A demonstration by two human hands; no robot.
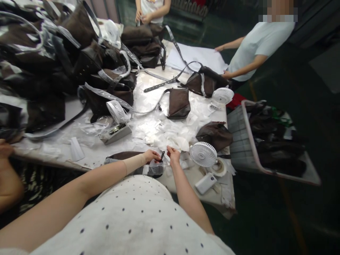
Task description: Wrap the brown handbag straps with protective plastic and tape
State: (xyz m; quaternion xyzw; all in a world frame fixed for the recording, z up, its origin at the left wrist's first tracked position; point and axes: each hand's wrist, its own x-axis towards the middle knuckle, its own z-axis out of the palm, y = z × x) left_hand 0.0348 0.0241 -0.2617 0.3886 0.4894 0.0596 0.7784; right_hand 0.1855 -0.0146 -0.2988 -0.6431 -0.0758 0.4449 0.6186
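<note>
Here, two bare hands meet over a small black tab (162, 156) at the near edge of a white-covered table (90, 154).
The left hand (151, 156), with a beige sleeve on its wrist, pinches the tab between its fingertips. The right hand (174, 156) is just beside it with its fingers drawn narrow; whether they grip anything cannot be told. Under both hands a dark brown leather bag (124, 156) lies flat along the near edge. Crumpled white paper scraps (172, 138) lie just beyond the hands. A round white desk fan (203, 154) stands near the right hand, towards the table's right edge, with a flat white power bank (205, 182) at the near right corner.
</note>
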